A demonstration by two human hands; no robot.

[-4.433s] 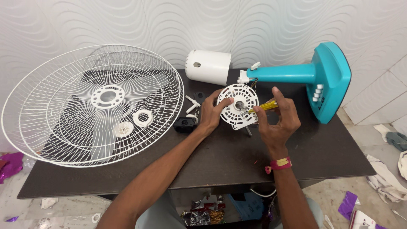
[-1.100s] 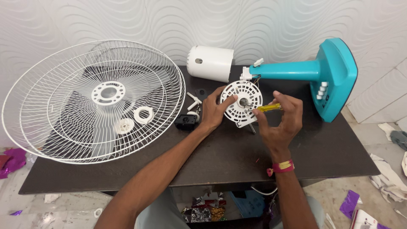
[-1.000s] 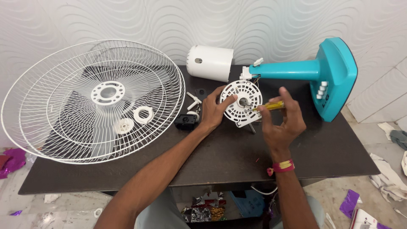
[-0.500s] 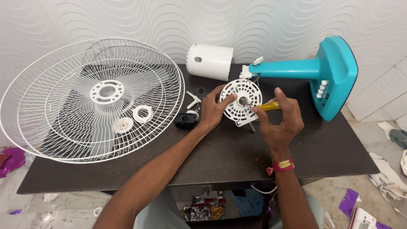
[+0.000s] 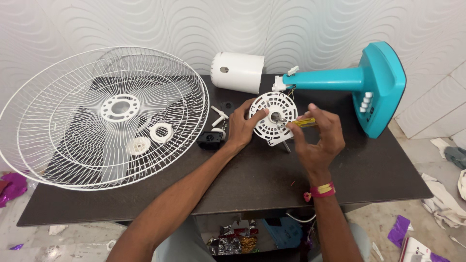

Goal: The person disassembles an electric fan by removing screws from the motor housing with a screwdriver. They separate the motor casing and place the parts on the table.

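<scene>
Fingers (image 5: pixel 256 114) of my left hand (image 5: pixel 241 128) were clamped on the left rim of the white round motor housing (image 5: pixel 273 118), the thumb across its slotted face and the rest curled behind it. That housing stood on edge near the middle of the dark bench (image 5: pixel 252 179), its face turned toward me, with a short metal shaft sticking out of its centre. It sat at the end of the teal fan stand (image 5: pixel 359 80), which lay on its side along the back right of the bench, its broad base with white buttons out to the right.

My right hand (image 5: pixel 318 138) held a yellow-handled screwdriver (image 5: pixel 305 122), fingers pinched together around the handle, the tip pointing left at the housing's centre. A red and yellow band ran round that wrist.

Just left of my left hand lay a small black part (image 5: pixel 209 139) and a little white T-shaped piece (image 5: pixel 219 115), both on the bench. Behind the housing a white cylindrical motor cover (image 5: pixel 238 72) lay on its side. The large white wire fan guard (image 5: pixel 104 116) took up the left half of the bench, overhanging its edge, with a white ring (image 5: pixel 161 132) and a white round cap (image 5: pixel 138 145) lying inside it.
</scene>
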